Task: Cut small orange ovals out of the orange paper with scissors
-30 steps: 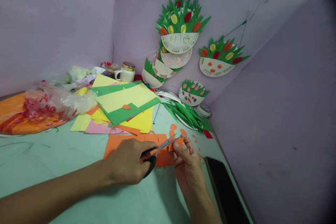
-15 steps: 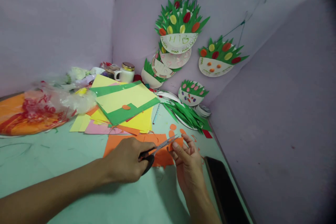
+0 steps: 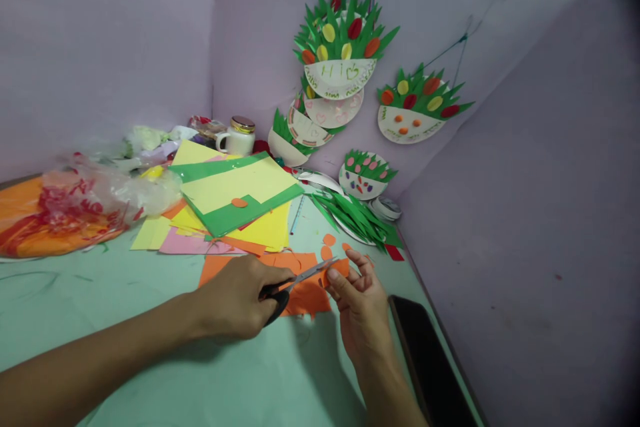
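Note:
My left hand (image 3: pixel 243 297) is wrapped round the black handles of a pair of scissors (image 3: pixel 306 275), whose blades point right and up. Between the thumb and fingers of my right hand (image 3: pixel 357 290) is a small piece of orange paper (image 3: pixel 339 268), with the blade tips at its upper left edge. Below the scissors a larger orange sheet (image 3: pixel 305 300) lies on the pale green table (image 3: pixel 240 380). Small orange paper ovals (image 3: pixel 328 240) lie just beyond my right hand.
Stacked coloured paper (image 3: pixel 235 190) and a plastic bag (image 3: pixel 100 193) lie to the left. Green paper strips (image 3: pixel 350 217) rest on a plate at the back. A dark phone-like slab (image 3: pixel 430 360) is at the right edge. Decorated paper plates (image 3: pixel 340 77) hang on the wall, near a white mug (image 3: pixel 239 140).
The scissor blades have closed more at the orange piece, and the handles have come closer together. My left hand has shifted slightly left and up.

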Demonstrator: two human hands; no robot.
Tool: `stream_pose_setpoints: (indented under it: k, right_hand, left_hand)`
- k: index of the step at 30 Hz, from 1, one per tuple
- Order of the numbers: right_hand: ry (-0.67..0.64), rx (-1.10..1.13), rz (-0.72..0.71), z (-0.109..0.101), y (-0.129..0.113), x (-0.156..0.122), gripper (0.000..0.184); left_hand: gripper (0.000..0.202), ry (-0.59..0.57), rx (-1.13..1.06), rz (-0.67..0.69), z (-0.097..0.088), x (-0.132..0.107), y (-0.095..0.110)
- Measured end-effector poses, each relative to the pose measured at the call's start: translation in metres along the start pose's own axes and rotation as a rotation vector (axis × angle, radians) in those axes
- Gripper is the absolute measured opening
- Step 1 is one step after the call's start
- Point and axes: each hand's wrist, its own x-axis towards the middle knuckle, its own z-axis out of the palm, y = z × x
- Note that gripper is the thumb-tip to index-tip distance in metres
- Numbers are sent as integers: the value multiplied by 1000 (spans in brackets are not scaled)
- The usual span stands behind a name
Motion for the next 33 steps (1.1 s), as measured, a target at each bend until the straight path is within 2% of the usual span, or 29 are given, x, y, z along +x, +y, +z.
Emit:
stream_pose_setpoints:
  k: [7,15,27,33]
  right_hand:
    - [9,45,-16,2,-2,-2,50]
    - [45,188,64,6,-3,-4,54]
    - [35,176,36,8,-4,-5,49]
    - [55,160,35,8,-4,-4,49]
  left_hand:
    - [7,-29,-17,-1,-2,0,0]
    - [14,-8,-45,22,5,-1,-3]
    - [29,-7,-63,39,6,1,-2]
    - [31,-22,-62,28,6,-1,-1]
